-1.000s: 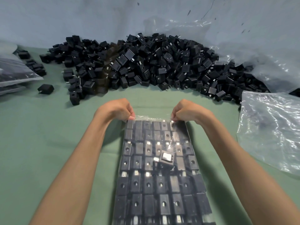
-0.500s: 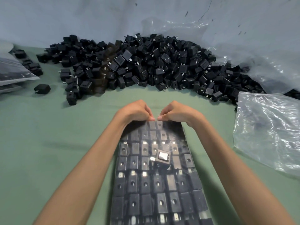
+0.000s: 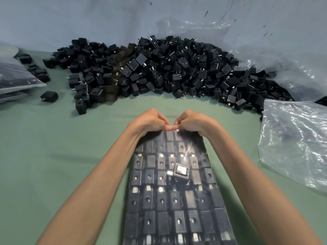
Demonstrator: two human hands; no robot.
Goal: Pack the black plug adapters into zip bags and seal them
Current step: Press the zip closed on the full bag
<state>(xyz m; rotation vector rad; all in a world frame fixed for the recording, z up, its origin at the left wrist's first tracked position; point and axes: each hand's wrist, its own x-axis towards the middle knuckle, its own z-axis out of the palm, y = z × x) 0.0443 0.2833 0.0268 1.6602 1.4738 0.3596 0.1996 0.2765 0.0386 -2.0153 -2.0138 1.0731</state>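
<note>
A clear zip bag (image 3: 177, 200) lies flat on the green table in front of me, filled with rows of black plug adapters. One adapter (image 3: 180, 171) sits crooked on top of the rows inside. My left hand (image 3: 150, 122) and my right hand (image 3: 192, 122) meet at the middle of the bag's far edge, thumbs and curled fingers pinching the zip strip. A big heap of loose black adapters (image 3: 159, 71) lies beyond my hands.
Empty clear bags (image 3: 293, 142) lie at the right. Filled bags (image 3: 16, 80) are stacked at the left edge, with a single loose adapter (image 3: 49, 96) near them. A large crumpled plastic sheet (image 3: 265, 50) rises behind the heap against the wall.
My hands slid inward from the bag's two far corners along its top edge and now touch at the middle. The bag has stayed in place.
</note>
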